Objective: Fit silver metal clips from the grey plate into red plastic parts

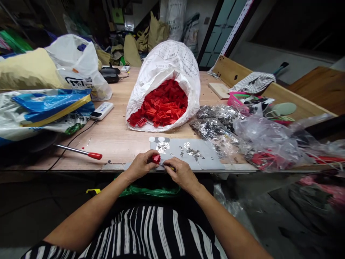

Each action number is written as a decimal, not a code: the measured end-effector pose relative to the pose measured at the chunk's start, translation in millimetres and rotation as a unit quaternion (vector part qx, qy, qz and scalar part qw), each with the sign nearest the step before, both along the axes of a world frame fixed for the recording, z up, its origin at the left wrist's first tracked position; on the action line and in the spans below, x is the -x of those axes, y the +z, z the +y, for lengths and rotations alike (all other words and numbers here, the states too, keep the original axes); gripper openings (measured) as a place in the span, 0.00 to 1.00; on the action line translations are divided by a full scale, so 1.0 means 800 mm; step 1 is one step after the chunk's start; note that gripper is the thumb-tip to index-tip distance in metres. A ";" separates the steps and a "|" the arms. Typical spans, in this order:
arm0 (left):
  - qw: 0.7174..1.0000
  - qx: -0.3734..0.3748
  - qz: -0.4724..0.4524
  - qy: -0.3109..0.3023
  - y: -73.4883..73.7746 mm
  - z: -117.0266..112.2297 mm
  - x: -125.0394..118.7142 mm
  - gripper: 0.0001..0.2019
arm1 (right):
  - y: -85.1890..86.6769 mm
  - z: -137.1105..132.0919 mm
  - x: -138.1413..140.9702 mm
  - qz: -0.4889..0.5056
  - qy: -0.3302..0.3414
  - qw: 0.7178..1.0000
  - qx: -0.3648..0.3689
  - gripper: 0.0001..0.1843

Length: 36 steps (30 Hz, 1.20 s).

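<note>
My left hand [142, 164] pinches a small red plastic piece [156, 158] between thumb and fingers, just above the table's front edge. My right hand [182, 172] is closed on a slim metal-tipped tool [162, 164] with a bit of yellow at its handle; its exact kind is mostly hidden by the fingers. The tool's tip meets or nearly meets the red piece. Under and behind both hands lies a grey mat [212, 153] bearing small shiny metal parts [195, 152] in loose groups. Beyond it, a white woven sack [172, 54] lies with its mouth towards me, full of red plastic pieces [164, 104].
Clear bags of metal parts [215, 127] crowd the right side, near a pink basket [237, 101]. On the left are plastic bags [48, 108], a white power strip [102, 110] and a red-tipped metal lever [81, 151]. A wooden board [242, 77] edges the table's right.
</note>
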<state>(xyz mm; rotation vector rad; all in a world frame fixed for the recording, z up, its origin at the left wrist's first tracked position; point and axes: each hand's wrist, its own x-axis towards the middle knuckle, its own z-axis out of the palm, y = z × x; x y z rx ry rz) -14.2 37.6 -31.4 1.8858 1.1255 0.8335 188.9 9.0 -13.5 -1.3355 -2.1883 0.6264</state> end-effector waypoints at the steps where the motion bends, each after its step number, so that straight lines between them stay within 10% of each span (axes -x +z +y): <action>1: 1.000 0.002 -0.002 -0.001 0.000 0.001 0.000 0.16 | -0.001 0.001 0.001 -0.006 0.001 1.000 -0.001 0.10; 17: 0.999 0.024 -0.046 0.002 -0.003 0.005 0.003 0.17 | 0.004 -0.010 0.034 -0.102 -0.096 0.990 0.019 0.08; 28: 0.993 0.021 -0.114 0.030 0.007 -0.024 0.004 0.14 | 0.001 -0.019 -0.001 0.070 -0.002 0.997 0.022 0.14; 36: 0.883 0.273 -0.374 0.077 0.036 -0.047 -0.011 0.08 | 0.023 -0.030 -0.004 0.149 0.043 0.979 0.129 0.21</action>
